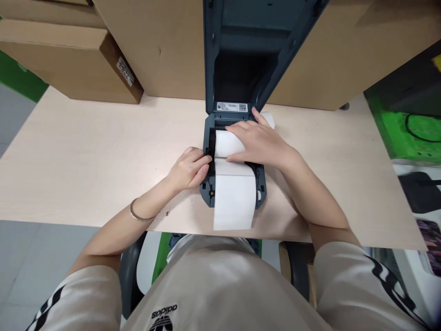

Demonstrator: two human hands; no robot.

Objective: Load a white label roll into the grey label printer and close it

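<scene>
A dark blue-grey label printer (262, 184) sits on the table with its lid (255, 27) raised at the back. Inside it lies a white label roll (225, 143), and its loose strip (234, 202) runs forward over the printer's front and past it. My right hand (260, 142) reaches over the roll from the right, thumb on the near side and fingers on the far side. Curled at the printer's left side wall, my left hand (191, 169) grips the edge with its fingertips just inside. The roll's right end is hidden under my right hand.
Cardboard boxes (86, 59) stand at the back left, and a large cardboard panel (165, 50) rises behind the printer. A white rolled piece (268, 119) lies behind my right hand. Green and black items (420, 138) are beyond the table's right edge.
</scene>
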